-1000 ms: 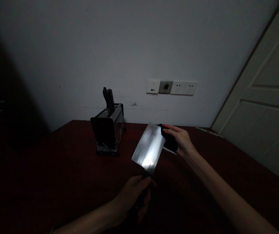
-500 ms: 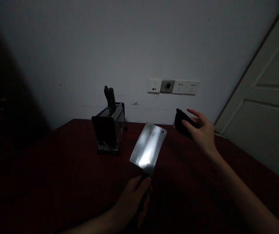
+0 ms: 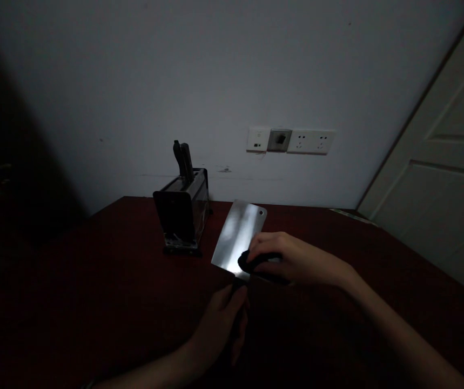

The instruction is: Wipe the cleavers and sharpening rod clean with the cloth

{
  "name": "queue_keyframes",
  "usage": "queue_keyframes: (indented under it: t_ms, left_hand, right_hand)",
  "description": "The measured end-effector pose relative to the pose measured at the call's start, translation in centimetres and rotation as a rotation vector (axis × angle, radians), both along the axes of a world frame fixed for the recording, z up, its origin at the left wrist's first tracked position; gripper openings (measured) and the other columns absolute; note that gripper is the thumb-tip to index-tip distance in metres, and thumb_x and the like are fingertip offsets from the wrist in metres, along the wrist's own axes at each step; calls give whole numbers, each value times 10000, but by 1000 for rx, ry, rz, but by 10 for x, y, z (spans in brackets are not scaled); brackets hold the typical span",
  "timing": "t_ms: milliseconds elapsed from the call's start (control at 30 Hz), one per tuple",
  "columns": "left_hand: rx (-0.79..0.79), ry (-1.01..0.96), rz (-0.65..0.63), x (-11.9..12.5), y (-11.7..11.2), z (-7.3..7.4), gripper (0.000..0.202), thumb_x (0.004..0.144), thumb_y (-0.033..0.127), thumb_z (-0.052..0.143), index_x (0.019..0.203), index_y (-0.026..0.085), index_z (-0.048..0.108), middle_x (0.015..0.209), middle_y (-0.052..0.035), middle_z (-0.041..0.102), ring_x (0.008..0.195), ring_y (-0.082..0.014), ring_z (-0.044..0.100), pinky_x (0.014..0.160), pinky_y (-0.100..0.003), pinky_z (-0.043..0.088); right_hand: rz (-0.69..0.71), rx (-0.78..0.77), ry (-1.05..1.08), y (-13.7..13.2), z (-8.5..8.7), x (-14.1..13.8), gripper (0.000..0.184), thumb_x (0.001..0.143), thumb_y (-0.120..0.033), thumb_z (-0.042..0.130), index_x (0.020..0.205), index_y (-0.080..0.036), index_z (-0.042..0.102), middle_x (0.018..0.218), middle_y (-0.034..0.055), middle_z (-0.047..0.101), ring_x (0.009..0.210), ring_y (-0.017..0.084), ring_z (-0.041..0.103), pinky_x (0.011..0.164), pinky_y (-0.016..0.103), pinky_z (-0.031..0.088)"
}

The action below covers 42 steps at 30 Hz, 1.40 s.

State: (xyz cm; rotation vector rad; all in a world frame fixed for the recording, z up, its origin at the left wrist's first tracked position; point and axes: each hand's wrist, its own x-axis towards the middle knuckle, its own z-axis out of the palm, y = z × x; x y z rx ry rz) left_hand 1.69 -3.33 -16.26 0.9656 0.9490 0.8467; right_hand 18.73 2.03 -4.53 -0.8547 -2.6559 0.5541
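My left hand is closed round the dark handle of a cleaver. The shiny blade points away from me, tilted up above the table, with a small hole near its far right corner. My right hand grips a black cloth at the lower right part of the blade, close to the handle. The cloth overlaps the blade there; whether it presses on the metal I cannot tell. Part of the cloth is hidden by my fingers.
On the dark red table, a knife block with black-handled knives stands left of the blade. Behind is a pale wall with a row of sockets. A white panelled door is at the right.
My right hand has brought the black cloth left and down from beside the cleaver onto the blade near the handle. The cleaver has shifted slightly left, still in my left hand.
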Motion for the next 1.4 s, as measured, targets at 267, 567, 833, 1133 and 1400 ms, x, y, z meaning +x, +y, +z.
queue_keyframes:
  t_ms: [267, 567, 833, 1133, 1400]
  left_hand:
    - [19, -49, -17, 0, -4, 5, 313, 796, 481, 469, 776, 169, 460, 464, 69, 455, 261, -48, 353, 231, -141, 288]
    - [-60, -148, -4, 14, 8, 23, 277, 816, 446, 452, 773, 172, 456, 481, 71, 444, 270, -48, 339, 243, -160, 318]
    - [5, -89, -24, 18, 17, 21, 282, 814, 451, 463, 762, 174, 456, 492, 70, 452, 272, -47, 351, 241, -154, 307]
    - [57, -38, -43, 16, 17, 18, 290, 805, 459, 471, 769, 171, 463, 493, 69, 447, 275, -47, 361, 250, -150, 293]
    - [54, -47, -33, 17, 17, 10, 301, 809, 472, 470, 776, 173, 469, 477, 72, 446, 271, -46, 353, 246, -147, 289]
  right_hand:
    - [-67, 148, -117, -9, 0, -8, 160, 820, -227, 546, 942, -223, 649, 933, 25, 601, 762, 132, 577, 654, 246, 445]
    - [-162, 220, -59, 2, -4, 1, 263, 859, -209, 493, 1108, -248, 571, 1069, 42, 590, 939, 171, 566, 776, 307, 460]
    - [-95, 191, -86, 10, -10, 7, 235, 853, -196, 503, 1042, -249, 632, 1037, 28, 590, 918, 156, 556, 765, 285, 451]
    - [-78, 220, -217, -3, 1, 6, 283, 831, -142, 501, 1040, -273, 639, 1043, 17, 592, 873, 151, 565, 718, 275, 429]
    - [-88, 238, -216, -3, -2, -2, 255, 835, -146, 491, 988, -267, 656, 1003, 23, 609, 840, 148, 561, 671, 260, 407]
